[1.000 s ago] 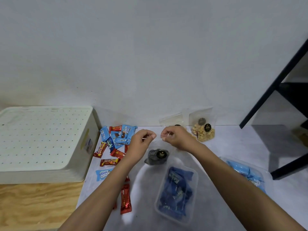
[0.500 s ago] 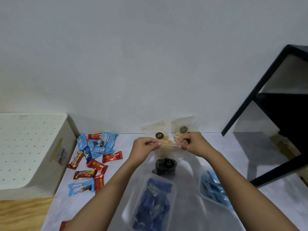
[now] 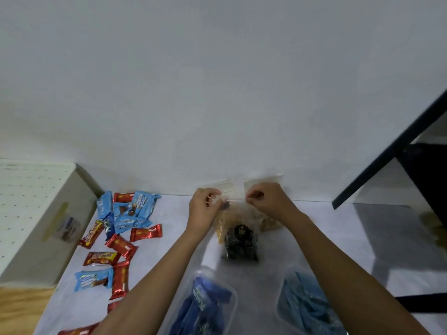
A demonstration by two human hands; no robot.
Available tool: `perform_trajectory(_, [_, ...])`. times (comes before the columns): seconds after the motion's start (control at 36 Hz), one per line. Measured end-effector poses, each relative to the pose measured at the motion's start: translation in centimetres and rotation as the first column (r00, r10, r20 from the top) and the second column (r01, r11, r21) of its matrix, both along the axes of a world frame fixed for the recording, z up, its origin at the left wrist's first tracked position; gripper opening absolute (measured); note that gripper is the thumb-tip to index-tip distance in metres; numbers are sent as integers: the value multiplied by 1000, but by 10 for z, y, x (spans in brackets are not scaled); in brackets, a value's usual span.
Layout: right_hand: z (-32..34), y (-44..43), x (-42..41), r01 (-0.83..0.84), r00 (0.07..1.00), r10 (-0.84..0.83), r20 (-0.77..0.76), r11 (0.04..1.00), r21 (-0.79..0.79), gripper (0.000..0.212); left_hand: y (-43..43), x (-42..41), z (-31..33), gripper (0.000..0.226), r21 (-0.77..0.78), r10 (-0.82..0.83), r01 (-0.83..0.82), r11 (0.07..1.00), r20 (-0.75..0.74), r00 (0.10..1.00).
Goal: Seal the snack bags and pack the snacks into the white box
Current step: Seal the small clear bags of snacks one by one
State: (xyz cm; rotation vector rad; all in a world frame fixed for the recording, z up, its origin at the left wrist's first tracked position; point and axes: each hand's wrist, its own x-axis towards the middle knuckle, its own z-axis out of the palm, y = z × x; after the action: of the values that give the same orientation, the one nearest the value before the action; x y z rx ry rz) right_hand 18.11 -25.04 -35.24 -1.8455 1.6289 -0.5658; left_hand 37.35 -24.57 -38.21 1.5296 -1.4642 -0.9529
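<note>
The person is pinching the top edge of a clear snack bag (image 3: pixel 239 240) with both hands above the worktop (image 3: pixel 174 213). The left hand (image 3: pixel 205 209) is keeping a closed fingertip grip on the bag's left corner, and the right hand (image 3: pixel 266 201) is gripping the right end likewise. Dark snacks are sitting in the bag's bottom. Red and blue wrapped snacks (image 3: pixel 121 228) are lying scattered to the left, beside the white box (image 3: pixel 36 213), whose perforated lid is on.

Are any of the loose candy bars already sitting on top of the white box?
No, the white box top is bare; the candy bars lie on the table beside it.
</note>
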Motion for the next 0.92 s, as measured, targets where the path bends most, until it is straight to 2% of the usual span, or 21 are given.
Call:
perform_trajectory(0.08, [-4,-1,3,21,1000,-22,-10,997,-67,5,0,-8,1,20,34,166,-165,986,-48,985])
perform_trajectory(0.14, [-7,0,3,45,999,-46,-13,992,-115,5,2,-15,-1,25,122,205,-197,973,-54,977])
perform_trajectory(0.25, [-11,4,2,38,999,-42,-17,980,-196,3,5,-29,-5,33,308,201,-121,944,-244,949])
perform_trajectory(0.39, [-12,9,-4,-48,999,42,-29,970,-237,6,3,-34,2,29,414,245,-12,910,-514,822])
perform_trajectory(0.47, [-10,8,-6,-58,998,63,25,985,-165,8,3,-32,4,23,425,223,54,904,-573,788])
perform_trajectory(0.58, [-9,3,-3,-51,984,52,171,999,-10,19,5,-31,3,21,402,188,92,911,-602,776])
perform_trajectory(0.67, [-5,-1,0,-33,968,15,250,997,71,7,4,-28,1,19,386,160,115,915,-610,776])
perform_trajectory(0.78, [1,-7,-1,-58,965,8,263,982,181,6,4,-24,1,14,375,128,164,912,-640,757])
perform_trajectory(0.83, [3,-8,-2,-55,965,1,263,979,195,4,5,-23,2,12,370,111,179,911,-641,760])
perform_trajectory(0.92, [1,-9,-1,-20,969,-24,244,984,177,14,5,-23,4,10,359,82,193,913,-624,777])
